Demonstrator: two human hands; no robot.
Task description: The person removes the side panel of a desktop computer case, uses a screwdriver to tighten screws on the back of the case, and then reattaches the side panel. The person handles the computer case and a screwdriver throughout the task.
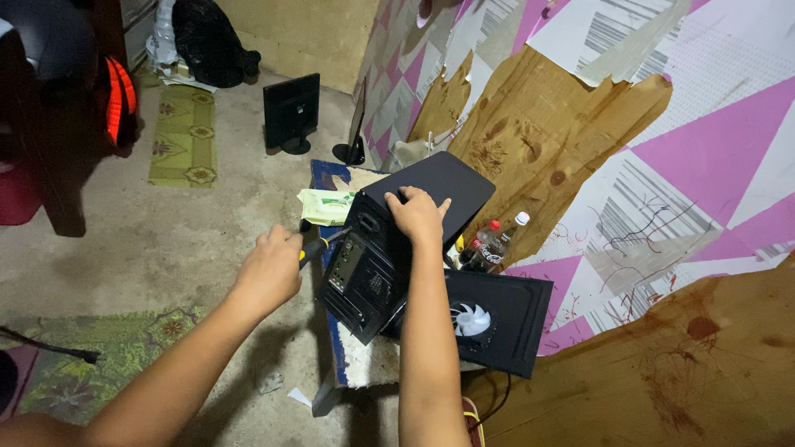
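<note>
A black computer tower case [431, 186] stands on a small padded stool, its rear panel [360, 277] facing me. My right hand [416, 213] rests flat on the case's top near edge, holding it steady. My left hand [269, 269] grips a screwdriver [319, 247] with a yellow and black handle, its tip against the upper rear of the case. A detached black side panel with a white fan [472, 321] lies flat to the right of the case.
Two dark bottles [490, 247] stand behind the case by the patterned wall. A pack of wipes [325, 207] lies left of the case. Two small monitors [291, 112] stand on the concrete floor farther away. A green mat [182, 136] and dark furniture sit at left.
</note>
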